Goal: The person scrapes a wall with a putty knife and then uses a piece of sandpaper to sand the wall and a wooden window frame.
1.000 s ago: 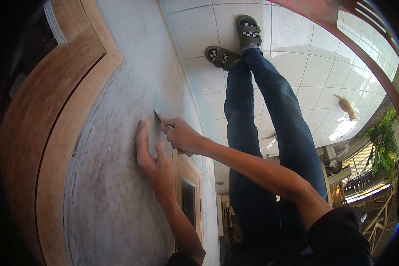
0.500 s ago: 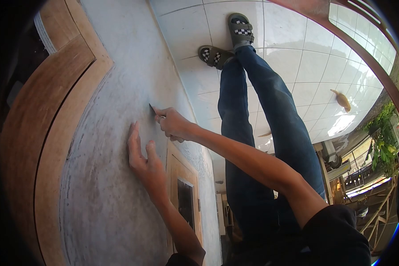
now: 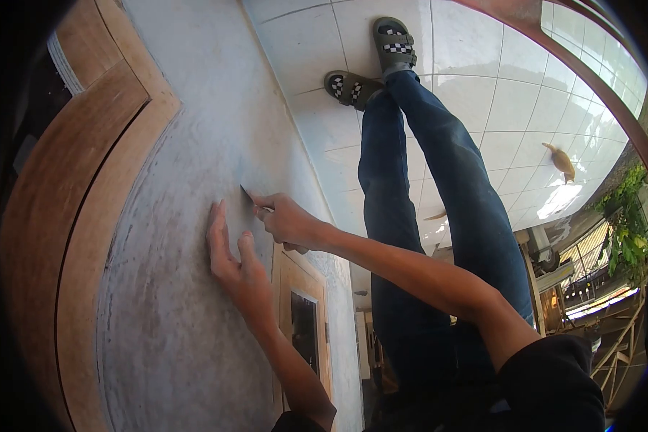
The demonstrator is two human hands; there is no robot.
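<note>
My right hand (image 3: 284, 219) is closed around a small scraper-like tool with a thin dark blade (image 3: 246, 193). Its tip points up and left and meets, or nearly meets, the grey-white plastered wall (image 3: 187, 237); its handle is hidden in my fingers. Just to the left, my left hand (image 3: 237, 266) rests against the wall with its fingers stretched out and the thumb apart. It holds nothing. Pale dust shows on its fingertips.
A wooden frame (image 3: 86, 187) runs along the wall's left side. Below my hands is a small wood-framed opening (image 3: 306, 317). My sandalled feet (image 3: 392, 47) stand on white tiles (image 3: 461, 43). A light-brown cat-like animal (image 3: 560, 162) is on the floor at right.
My right hand and the blade sit slightly lower in view, nearer my left hand's fingertips. My left hand stays nearly in place. The whole view has shifted a little.
</note>
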